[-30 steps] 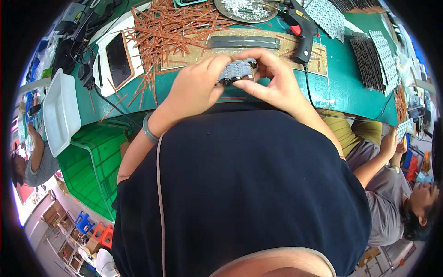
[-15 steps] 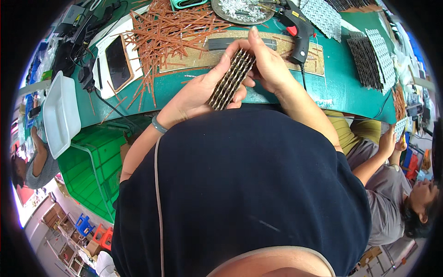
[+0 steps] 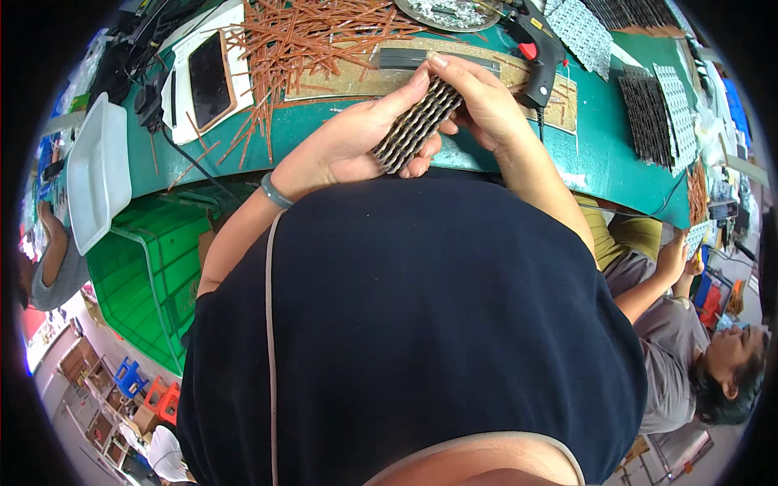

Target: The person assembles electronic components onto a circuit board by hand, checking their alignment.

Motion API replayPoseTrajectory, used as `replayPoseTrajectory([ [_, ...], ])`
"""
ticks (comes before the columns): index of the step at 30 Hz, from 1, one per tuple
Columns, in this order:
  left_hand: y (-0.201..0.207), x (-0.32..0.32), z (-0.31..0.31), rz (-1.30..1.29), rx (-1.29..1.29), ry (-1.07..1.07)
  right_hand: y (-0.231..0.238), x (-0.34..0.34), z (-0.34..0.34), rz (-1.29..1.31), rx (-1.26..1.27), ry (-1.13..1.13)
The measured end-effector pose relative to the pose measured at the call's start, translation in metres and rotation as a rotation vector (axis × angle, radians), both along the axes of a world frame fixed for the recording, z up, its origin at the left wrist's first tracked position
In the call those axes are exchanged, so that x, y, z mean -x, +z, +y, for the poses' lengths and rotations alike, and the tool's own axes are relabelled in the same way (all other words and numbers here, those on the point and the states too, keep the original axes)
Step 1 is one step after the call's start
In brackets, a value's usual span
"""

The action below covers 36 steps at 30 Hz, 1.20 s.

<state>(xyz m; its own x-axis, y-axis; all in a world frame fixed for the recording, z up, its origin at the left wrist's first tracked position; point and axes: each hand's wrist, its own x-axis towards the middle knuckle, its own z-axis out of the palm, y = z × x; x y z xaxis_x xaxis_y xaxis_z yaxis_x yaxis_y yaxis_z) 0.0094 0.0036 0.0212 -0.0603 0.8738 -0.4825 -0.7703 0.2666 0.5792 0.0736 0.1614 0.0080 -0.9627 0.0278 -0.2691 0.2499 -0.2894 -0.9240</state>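
Observation:
Between both hands I hold a dark block of stacked wavy strips (image 3: pixel 417 128), tilted with its upper end to the right. My left hand (image 3: pixel 369 134) wraps it from the left, fingertips showing beneath its lower right side. My right hand (image 3: pixel 489 105) closes round the upper right end, thumb near the left thumb at the top. Just beyond the hands a dark grey bar (image 3: pixel 405 61) lies on a tan board (image 3: pixel 344 78). To the right of that, a black glue gun (image 3: pixel 536 61) with a red trigger rests on the board.
A heap of thin brown sticks (image 3: pixel 300 40) spreads at the back left beside a phone (image 3: pixel 210 81). A round tray (image 3: pixel 429 16) of clear bits stands behind. Dotted panels (image 3: pixel 677 117) lie right. A green crate (image 3: pixel 134 283) and white tub (image 3: pixel 99 174) are left; a co-worker (image 3: pixel 673 340) sits right.
The view has shifted, so the table appears higher in the picture. The block has turned slightly in my hands, showing more of its wavy side. Both hands still hold it.

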Motion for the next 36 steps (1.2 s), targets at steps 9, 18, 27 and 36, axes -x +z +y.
replayPoseTrajectory([
  [9, 0.003, 0.012, -0.014, 0.383, -0.062, 0.253, 0.028, 0.017, 0.020, 0.047, -0.140, -0.150],
  [18, -0.036, 0.007, -0.051, 1.608, 0.159, 0.289, 0.047, 0.169, 0.136, 0.190, -0.404, -0.672],
  [27, -0.060, 0.013, -0.049, 1.586, 0.156, 0.393, 0.055, 0.257, 0.201, -0.051, -1.057, -0.757],
  [36, -0.050, 0.010, -0.050, 1.430, 0.130, 0.422, 0.117, -0.009, 0.187, 0.401, -1.693, -0.699],
])
